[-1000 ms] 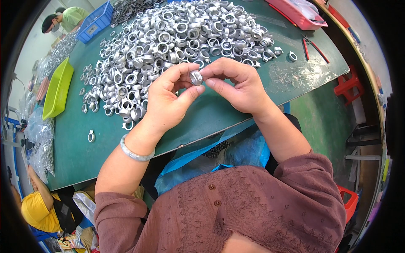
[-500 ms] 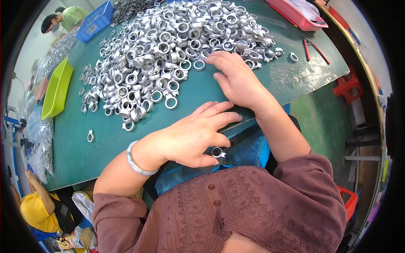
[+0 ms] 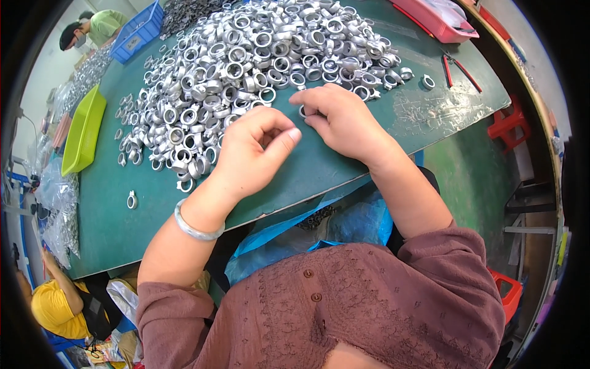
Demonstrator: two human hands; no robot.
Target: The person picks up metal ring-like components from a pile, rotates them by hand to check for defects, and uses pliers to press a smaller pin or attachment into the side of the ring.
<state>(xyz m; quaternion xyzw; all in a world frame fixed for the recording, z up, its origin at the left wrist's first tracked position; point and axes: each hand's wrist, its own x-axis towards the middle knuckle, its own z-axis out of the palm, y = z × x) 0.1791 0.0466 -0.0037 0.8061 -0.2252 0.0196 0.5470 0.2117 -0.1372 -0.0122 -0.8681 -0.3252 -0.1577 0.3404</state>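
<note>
A heap of silver metal rings (image 3: 212, 86), each with a small lug, covers much of the green table (image 3: 319, 161). At the heap's near right edge, my right hand (image 3: 344, 123) is closed, with a metal ring (image 3: 302, 111) partly showing between its thumb and fingers. My left hand (image 3: 251, 150) is over the near edge of the heap, its fingers curled toward the thumb; what they hold, if anything, is hidden. Below the table edge, a blue plastic bag (image 3: 359, 220) hangs open at my lap, with dark small pieces (image 3: 315, 218) inside.
Red-handled pliers (image 3: 462, 72) and a pink tray (image 3: 439, 24) are at the far right. A yellow-green tray (image 3: 84, 130) stands at the left edge, a blue crate (image 3: 137, 34) behind. One loose ring (image 3: 132, 200) lies near left. Two other people are at the left.
My left hand has moved from above the bag up to the heap; the ring beneath it is gone from view. My right hand has curled in and drawn slightly nearer with a ring.
</note>
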